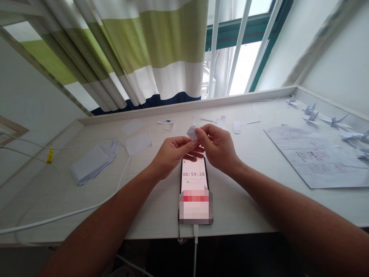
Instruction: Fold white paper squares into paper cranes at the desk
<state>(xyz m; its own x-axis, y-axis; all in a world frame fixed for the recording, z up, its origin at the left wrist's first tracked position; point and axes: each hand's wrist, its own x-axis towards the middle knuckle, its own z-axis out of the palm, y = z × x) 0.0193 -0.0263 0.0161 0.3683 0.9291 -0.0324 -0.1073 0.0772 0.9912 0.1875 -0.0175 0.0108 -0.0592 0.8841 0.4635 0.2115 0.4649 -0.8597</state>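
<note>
A small piece of folded white paper (191, 132) is held up between my two hands, above the top end of a phone. My left hand (178, 149) pinches its lower edge with thumb and fingers. The thumb and forefinger of my right hand (215, 142) grip its right side. My fingers hide part of the paper, so its full shape cannot be made out. Just below my hands lies the phone (193, 181), face up, its screen showing a running time and its lower part blurred out.
A stack of white paper (92, 163) and loose sheets (139, 142) lie at left, near a white cable (123, 181). Paper scraps (236, 127) are scattered behind my hands. At right are a printed sheet (305, 154) and several folded paper cranes (336, 121). A raised rim (184, 104) borders the desk.
</note>
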